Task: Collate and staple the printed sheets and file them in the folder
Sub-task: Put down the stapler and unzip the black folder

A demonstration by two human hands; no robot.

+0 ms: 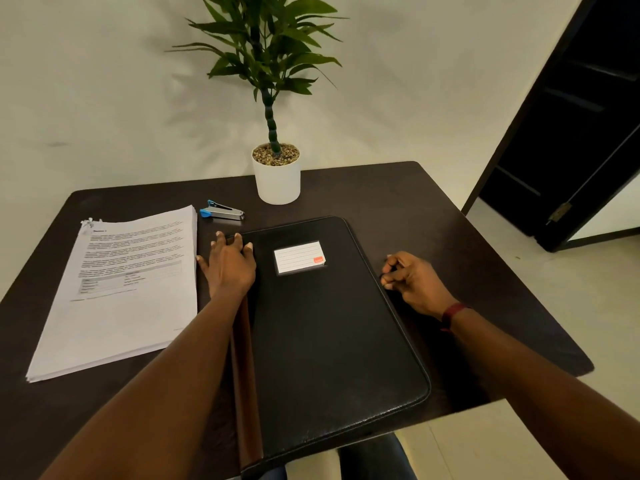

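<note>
A closed black folder [329, 323] with a white label card lies in the middle of the dark table. My left hand [228, 263] rests flat on its upper left corner by the brown spine, fingers spread. My right hand [412, 278] sits at the folder's right edge with fingers curled, pinching that edge. A stack of printed sheets [121, 289] lies to the left of the folder, with staples showing at its top left corner. A blue and silver stapler [221, 211] lies behind the stack and the folder.
A potted plant in a white pot [277, 181] stands at the back middle of the table [433, 216]. A dark open door [571, 133] is at the right. The table's near edge cuts in at the right, above my legs.
</note>
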